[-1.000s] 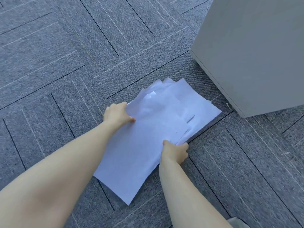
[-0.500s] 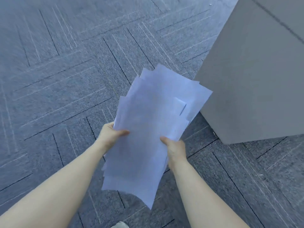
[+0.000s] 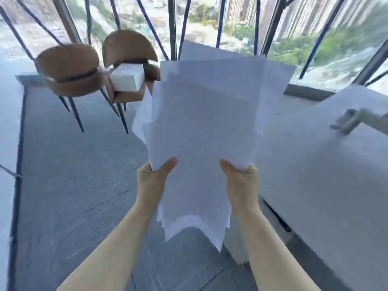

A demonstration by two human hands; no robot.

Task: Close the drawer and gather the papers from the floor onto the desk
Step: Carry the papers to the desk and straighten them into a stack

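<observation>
Both hands up now, and we've got the papers (image 3: 205, 127) held in the air in front of us, well clear of the floor (image 3: 69, 185). Our left hand (image 3: 152, 179) pinches the stack's lower left edge, thumb on top; our right hand (image 3: 241, 181) grips the lower right the same way (sheets fanned and uneven, corners sticking out). The desk (image 3: 319, 164) sits to our right, just beside the stack, papers not on it. Two brown chairs (image 3: 69, 70) stand by the window (image 3: 241, 15), a white box (image 3: 128, 77) on one seat.
</observation>
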